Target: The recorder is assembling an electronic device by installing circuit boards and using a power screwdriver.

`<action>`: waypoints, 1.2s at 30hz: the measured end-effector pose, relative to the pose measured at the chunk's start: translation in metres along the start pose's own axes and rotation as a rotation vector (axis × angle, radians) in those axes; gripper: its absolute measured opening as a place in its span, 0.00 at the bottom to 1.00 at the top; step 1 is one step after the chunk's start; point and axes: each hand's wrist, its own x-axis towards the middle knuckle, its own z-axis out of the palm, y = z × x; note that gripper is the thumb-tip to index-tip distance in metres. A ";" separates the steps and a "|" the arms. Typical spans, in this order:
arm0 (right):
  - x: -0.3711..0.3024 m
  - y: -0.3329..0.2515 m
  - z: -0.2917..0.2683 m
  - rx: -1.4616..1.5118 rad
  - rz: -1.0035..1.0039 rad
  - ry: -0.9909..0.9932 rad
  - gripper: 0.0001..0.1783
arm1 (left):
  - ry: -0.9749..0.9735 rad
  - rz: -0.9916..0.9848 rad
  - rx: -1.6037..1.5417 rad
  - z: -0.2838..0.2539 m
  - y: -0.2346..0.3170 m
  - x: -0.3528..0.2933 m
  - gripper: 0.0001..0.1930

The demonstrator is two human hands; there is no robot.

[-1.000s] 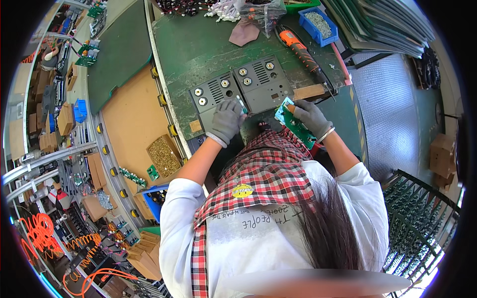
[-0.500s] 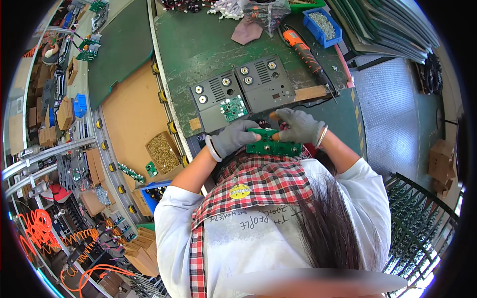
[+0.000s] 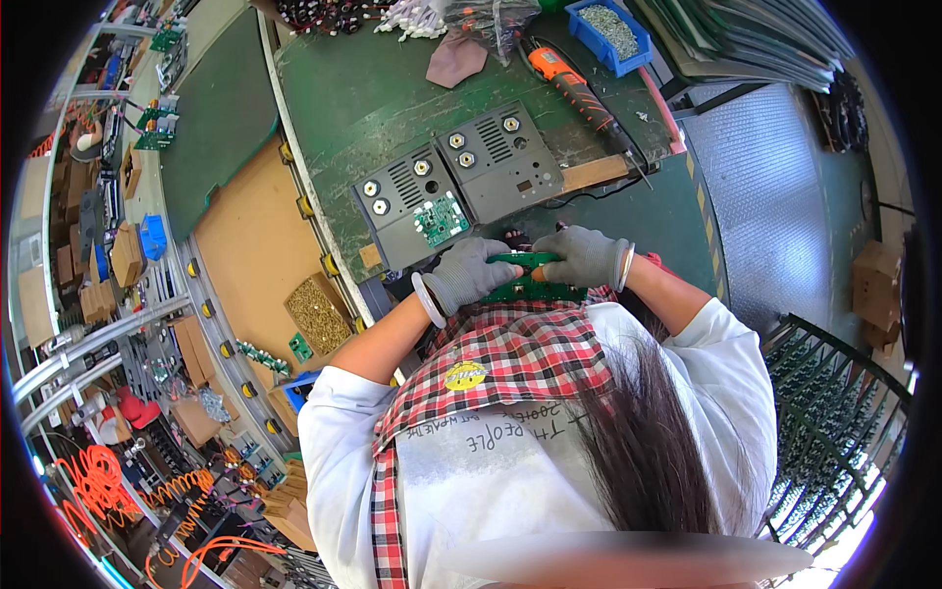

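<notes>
Close to my body I hold a green circuit board [image 3: 535, 292] between both gloved hands. My left hand [image 3: 465, 274], in a grey glove with bare fingertips, is closed on the board's left part. On its right part my right hand [image 3: 586, 257] is closed too, thumb against the face. The hands cover much of the board. Beyond them, two dark grey panels [image 3: 500, 191] with slots and metal nuts lie side by side on the green bench. A smaller green circuit board [image 3: 441, 218] with white connectors rests on the left panel.
An orange and black electric screwdriver [image 3: 574, 86] lies on the bench at the right. Behind it stands a blue bin [image 3: 613, 39] of small metal parts. A pinkish cloth [image 3: 456, 59] lies at the back. Left of the bench runs a roller conveyor with a cardboard box [image 3: 319, 314] of small brass-coloured parts.
My right hand has come down onto the board, its fingers now gripping the far edge. The board has tilted, so less of its face shows. The whole view has shifted slightly.
</notes>
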 end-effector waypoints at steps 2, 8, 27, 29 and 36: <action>-0.003 0.001 -0.004 0.049 0.086 -0.016 0.23 | 0.059 -0.004 0.030 0.002 0.002 0.006 0.19; -0.009 0.017 -0.011 0.088 0.146 0.023 0.20 | -0.035 -0.034 0.117 -0.014 0.028 0.028 0.19; -0.040 0.130 -0.033 1.374 0.090 0.698 0.20 | 0.699 0.525 0.931 -0.011 -0.029 0.162 0.12; -0.040 0.127 -0.041 1.425 0.053 0.699 0.20 | 0.625 0.434 0.906 -0.003 -0.023 0.157 0.18; -0.009 0.107 -0.059 1.381 -0.139 0.669 0.21 | 0.580 0.467 0.820 0.012 -0.025 0.127 0.30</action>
